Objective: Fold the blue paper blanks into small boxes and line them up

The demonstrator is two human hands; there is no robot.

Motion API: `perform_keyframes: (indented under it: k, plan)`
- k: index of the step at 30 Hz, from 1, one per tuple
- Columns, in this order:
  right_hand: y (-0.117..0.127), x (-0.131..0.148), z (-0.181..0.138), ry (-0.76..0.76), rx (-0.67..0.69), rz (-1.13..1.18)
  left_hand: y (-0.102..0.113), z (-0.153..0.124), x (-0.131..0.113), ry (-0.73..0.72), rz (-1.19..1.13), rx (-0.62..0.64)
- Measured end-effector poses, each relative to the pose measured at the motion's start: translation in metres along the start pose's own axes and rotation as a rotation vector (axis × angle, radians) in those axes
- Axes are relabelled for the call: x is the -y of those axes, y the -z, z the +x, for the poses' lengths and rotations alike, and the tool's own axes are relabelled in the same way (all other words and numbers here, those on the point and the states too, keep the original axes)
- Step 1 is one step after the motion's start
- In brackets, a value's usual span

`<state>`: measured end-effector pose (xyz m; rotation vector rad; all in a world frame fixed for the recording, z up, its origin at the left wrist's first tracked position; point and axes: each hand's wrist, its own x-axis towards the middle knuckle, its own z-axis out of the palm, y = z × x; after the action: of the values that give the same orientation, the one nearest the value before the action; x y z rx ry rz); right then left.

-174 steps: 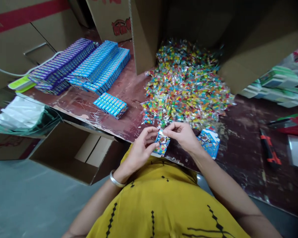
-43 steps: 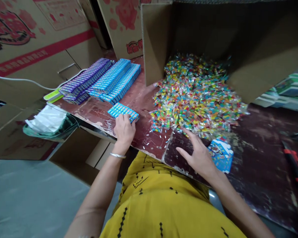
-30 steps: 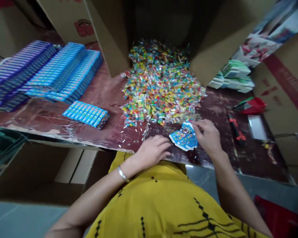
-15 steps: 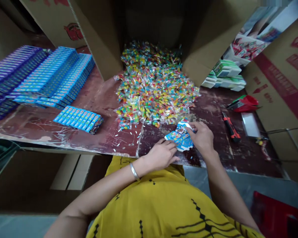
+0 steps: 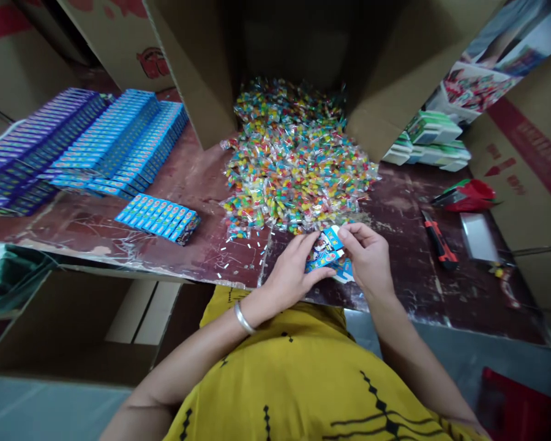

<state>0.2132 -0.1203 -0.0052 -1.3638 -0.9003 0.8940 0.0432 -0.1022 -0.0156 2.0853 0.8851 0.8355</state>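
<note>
Between my two hands is a small blue printed carton [image 5: 326, 248], lifted just over the table's front edge. My left hand [image 5: 295, 266] grips its left side, with the thumb along the near edge. At its upper right corner, the thumb and fingers of my right hand [image 5: 367, 254] pinch the carton. More flat blue cartons [image 5: 346, 271] lie beneath, partly hidden by the held one. Just beyond my hands spreads a large heap of clear packets of colourful candies [image 5: 298, 177], spilling from a big cardboard box [image 5: 376, 73].
Left of the heap lies a row of blue cartons [image 5: 158, 217], with stacked blue cartons [image 5: 114, 141] and purple cartons [image 5: 41, 141] behind. At right are a red-and-black box cutter [image 5: 439, 240], a red item [image 5: 472, 195] and green-white stacks [image 5: 434, 135]. An open cardboard box [image 5: 78, 324] sits below the table's edge.
My left hand has come up from the table onto the carton, and one carton is now raised off the fanned pile between both hands. The view has shifted slightly.
</note>
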Motion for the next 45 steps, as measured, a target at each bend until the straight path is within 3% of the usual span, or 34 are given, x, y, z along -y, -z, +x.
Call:
perform_keyframes:
  k: [8,11,15,20,22,24,28,32,36,40,45]
  plan:
    - [-0.019,-0.005,-0.009,-0.043,0.084,0.057,0.018,-0.021,0.001,0.087,-0.052,0.021]
    - [-0.022,0.000,-0.017,0.005,0.283,0.051,0.025,-0.020,0.002,0.159,-0.344,0.044]
    - [-0.020,0.011,-0.021,0.057,0.588,-0.047,0.044,-0.021,0.004,0.235,-0.787,0.192]
    - [-0.017,0.028,-0.010,-0.027,0.856,-0.213,0.060,-0.031,0.010,0.269,-0.850,0.304]
    - [-0.019,0.032,-0.006,-0.071,0.968,-0.265,0.061,-0.034,0.013,0.296,-0.840,0.291]
    - [-0.023,0.031,-0.006,-0.062,0.886,-0.240,0.059,-0.034,0.016,0.349,-0.852,0.200]
    - [-0.041,0.016,-0.013,0.028,0.485,-0.115,0.049,-0.034,0.020,0.418,-0.896,-0.108]
    - [-0.059,-0.002,-0.023,0.086,0.353,-0.151,0.035,-0.035,0.018,0.431,-0.892,-0.409]
    - [-0.072,-0.009,-0.027,0.123,0.269,-0.066,0.033,-0.039,0.011,0.376,-0.723,-0.589]
    - [-0.077,-0.012,-0.028,0.196,0.268,-0.060,0.042,-0.044,0.009,0.367,-0.615,-0.444]
    - [-0.074,-0.015,-0.026,0.254,0.311,-0.172,0.052,-0.048,0.014,0.371,-0.693,-0.219]
